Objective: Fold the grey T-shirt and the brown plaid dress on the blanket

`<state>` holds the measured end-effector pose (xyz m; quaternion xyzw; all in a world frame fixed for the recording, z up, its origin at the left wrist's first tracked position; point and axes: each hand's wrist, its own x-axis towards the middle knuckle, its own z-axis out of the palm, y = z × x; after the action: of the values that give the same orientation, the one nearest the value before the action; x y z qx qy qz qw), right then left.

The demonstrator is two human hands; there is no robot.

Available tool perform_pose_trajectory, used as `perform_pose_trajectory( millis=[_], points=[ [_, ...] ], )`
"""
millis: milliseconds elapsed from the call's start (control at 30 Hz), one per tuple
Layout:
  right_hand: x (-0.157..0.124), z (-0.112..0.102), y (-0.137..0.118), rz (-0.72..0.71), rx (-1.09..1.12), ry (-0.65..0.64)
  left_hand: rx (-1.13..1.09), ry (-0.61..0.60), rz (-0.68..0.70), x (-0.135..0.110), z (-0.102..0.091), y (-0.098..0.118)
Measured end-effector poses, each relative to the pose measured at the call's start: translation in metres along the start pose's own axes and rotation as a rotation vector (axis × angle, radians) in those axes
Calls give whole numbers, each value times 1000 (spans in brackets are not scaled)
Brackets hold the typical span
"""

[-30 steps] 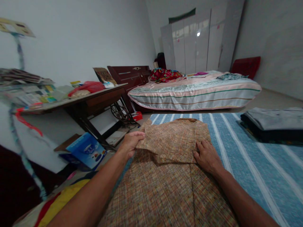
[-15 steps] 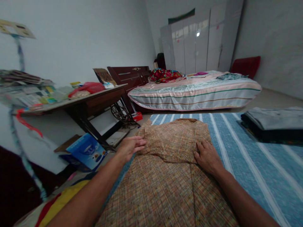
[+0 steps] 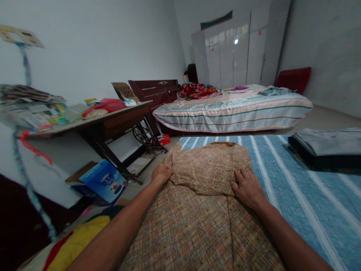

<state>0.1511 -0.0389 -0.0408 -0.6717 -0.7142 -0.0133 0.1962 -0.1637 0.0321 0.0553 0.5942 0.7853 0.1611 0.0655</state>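
Observation:
A tan-brown checked shirt [image 3: 197, 222] is spread before me, its upper part folded across and its collar end pointing away. My left hand [image 3: 163, 174] is closed on the shirt's left edge near the fold, fingers curled and knuckles up. On the opposite side, my right hand [image 3: 248, 188] rests on the cloth with fingers stretched and slightly bent. A few creases run along the fold between the two hands. The shirt's near end runs out of view at the bottom.
Under the shirt lies a blue-and-white striped sheet [image 3: 299, 199]. Folded clothes [image 3: 327, 145] are stacked at the right. To the left stand a cluttered sewing-machine table [image 3: 113, 118] and a blue box [image 3: 104, 180]; yellow cloth [image 3: 81, 237] lies nearer. A bed [image 3: 231, 116] stands beyond.
My left hand has gone from stretched fingers to a closed grip on the shirt's left edge, and that edge has shifted slightly inward. My right hand stays in place.

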Motion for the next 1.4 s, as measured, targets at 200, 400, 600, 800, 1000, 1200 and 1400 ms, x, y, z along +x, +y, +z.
perform_pose_trajectory(
  millis=[200, 400, 600, 800, 1000, 1200, 1400],
  points=[
    [1, 0, 2, -10, -4, -27, 142, 65, 131, -16, -19, 6],
    [1, 1, 2, -11, -5, -25, 198, 0, 112, -17, -20, 6],
    [0, 0, 0, 6, -19, -28, 187, -38, 63, -13, -15, 11],
    [0, -2, 1, -1, 11, -29, 181, 38, 121, -15, -19, 10],
    [0, 0, 1, -6, 2, -25, 76, 32, 119, -15, -23, 2],
    [0, 0, 1, -12, 8, -13, -125, -67, 21, -8, -20, -3],
    [0, -1, 1, -8, 7, -27, -238, -187, -97, -10, -18, -6]
  ],
)
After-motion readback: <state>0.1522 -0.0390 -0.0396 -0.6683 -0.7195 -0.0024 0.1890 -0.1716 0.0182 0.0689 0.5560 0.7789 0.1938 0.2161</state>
